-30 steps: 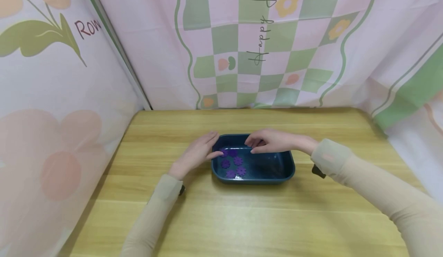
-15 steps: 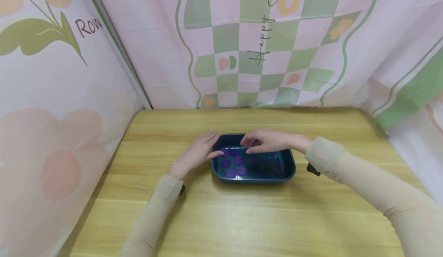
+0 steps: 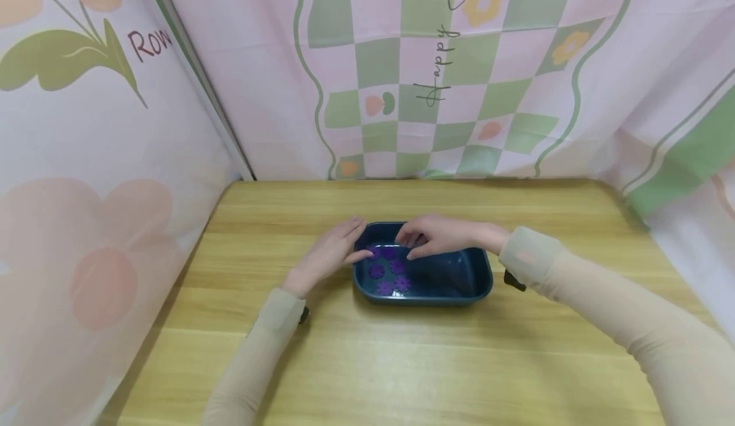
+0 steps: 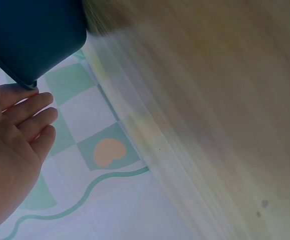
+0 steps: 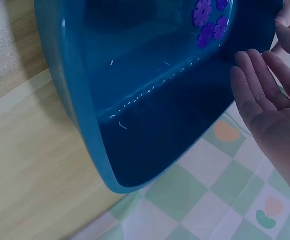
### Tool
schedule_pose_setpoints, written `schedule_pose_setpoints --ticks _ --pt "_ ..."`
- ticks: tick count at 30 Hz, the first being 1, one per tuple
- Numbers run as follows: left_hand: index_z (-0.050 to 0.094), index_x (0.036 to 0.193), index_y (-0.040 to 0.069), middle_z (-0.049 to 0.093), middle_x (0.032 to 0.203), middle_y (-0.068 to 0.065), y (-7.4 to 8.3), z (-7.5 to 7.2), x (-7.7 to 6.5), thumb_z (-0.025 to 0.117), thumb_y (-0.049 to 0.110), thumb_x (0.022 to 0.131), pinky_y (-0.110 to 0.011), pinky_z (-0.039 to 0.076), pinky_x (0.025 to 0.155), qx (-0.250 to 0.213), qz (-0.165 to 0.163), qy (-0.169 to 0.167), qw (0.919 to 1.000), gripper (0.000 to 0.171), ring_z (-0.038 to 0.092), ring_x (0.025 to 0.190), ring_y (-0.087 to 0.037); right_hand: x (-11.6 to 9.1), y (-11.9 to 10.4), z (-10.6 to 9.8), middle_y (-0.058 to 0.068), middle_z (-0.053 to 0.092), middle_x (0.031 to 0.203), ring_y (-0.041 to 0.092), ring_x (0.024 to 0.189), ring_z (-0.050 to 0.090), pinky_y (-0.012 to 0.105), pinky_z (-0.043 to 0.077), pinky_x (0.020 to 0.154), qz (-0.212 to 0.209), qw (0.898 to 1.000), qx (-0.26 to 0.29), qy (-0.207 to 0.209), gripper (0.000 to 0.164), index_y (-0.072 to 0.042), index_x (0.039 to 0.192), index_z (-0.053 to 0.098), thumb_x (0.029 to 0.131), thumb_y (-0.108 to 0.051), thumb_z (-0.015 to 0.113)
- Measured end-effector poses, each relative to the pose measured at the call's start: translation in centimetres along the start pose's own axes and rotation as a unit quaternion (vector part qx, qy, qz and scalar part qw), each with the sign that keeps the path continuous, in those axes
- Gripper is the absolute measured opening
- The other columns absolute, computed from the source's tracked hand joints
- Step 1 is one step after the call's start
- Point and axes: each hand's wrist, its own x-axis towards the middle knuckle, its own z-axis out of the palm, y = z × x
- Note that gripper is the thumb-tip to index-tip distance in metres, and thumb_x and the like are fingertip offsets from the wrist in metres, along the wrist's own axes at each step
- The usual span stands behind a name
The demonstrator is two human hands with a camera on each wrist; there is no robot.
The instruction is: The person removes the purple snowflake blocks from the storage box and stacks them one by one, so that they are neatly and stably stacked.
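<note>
Wooden tabletop (image 3: 367,368) spreads beneath us, and over it our right hand (image 3: 441,233), empty with fingers loosely bent, has drifted slightly left above the blue tray (image 3: 423,300), so we judge it better placed to reach the purple flower-shaped pieces (image 3: 397,266) lying in the tray's left end. Our left hand (image 3: 330,252), fingers extended, still touches the tray's far-left rim.

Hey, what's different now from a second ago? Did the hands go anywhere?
The right hand has moved a little left over the box, closer to the purple flowers. I can't see anything picked up or let go. The left hand stayed at the box's left rim, and the box and flowers stayed put.
</note>
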Motion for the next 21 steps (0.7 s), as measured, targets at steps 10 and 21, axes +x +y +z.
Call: schedule_pose_setpoints --ticks 10,21 --pt "0.042 0.148 -0.001 0.045 0.153 -0.019 -0.2 0.3 0.0 0.056 0.049 0.097 -0.043 0.036 0.122 0.003 0.003 0.003 1.0 0.073 0.042 0.144 -0.032 1.0 0.5 0.6 0.016 0.069 0.118 0.029 0.106 0.068 0.042 0.06 0.094 -0.03 0.999 -0.034 -0.006 0.035 0.001 0.121 0.064 0.091 -0.015 0.071" --pt "0.044 0.146 -0.003 0.047 0.151 -0.021 -0.3 0.4 0.0 0.057 0.048 0.097 -0.045 0.04 0.119 0.007 0.012 0.017 0.9998 0.072 0.044 0.143 -0.033 1.9 1.4 1.4 0.016 0.069 0.117 0.027 0.105 0.068 0.044 0.06 0.093 -0.041 0.999 -0.03 -0.016 0.033 0.002 0.119 0.064 0.09 -0.011 0.072"
